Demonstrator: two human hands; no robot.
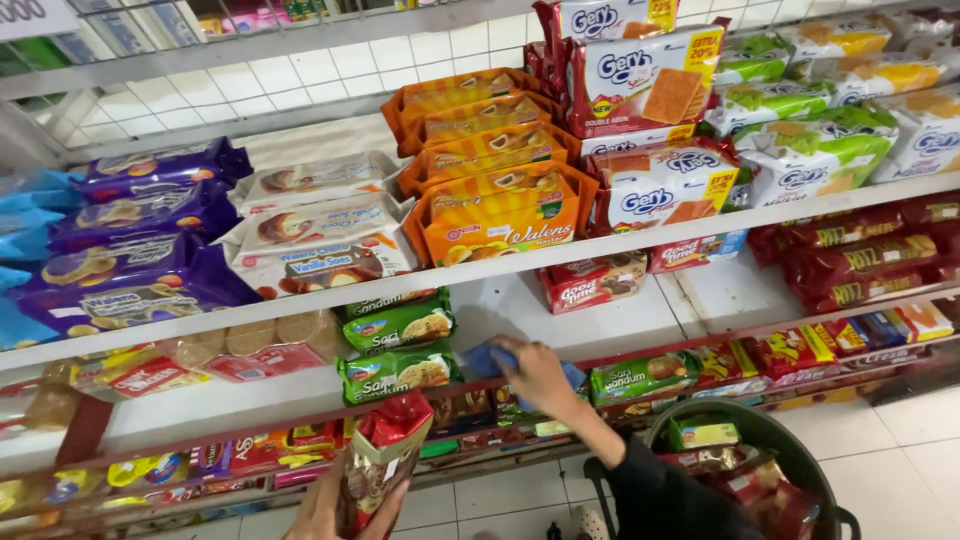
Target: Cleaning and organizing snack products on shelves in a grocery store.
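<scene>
My right hand [538, 378], in a black sleeve, reaches to the middle shelf [620, 325] and presses a blue cloth [484, 361] onto its white surface, between green biscuit packs [398, 372] on the left and another green pack [642, 378] on the right. My left hand [318, 512] is low at the bottom edge. It grips a red and brown snack bag [380, 462] held upright in front of the lower shelf. Only part of that hand shows.
A black basket [800, 450] with several packets stands on the tiled floor at lower right. The upper shelf carries purple, white, orange and red-and-white biscuit packs [495, 215]. Red packs [860, 255] fill the right side.
</scene>
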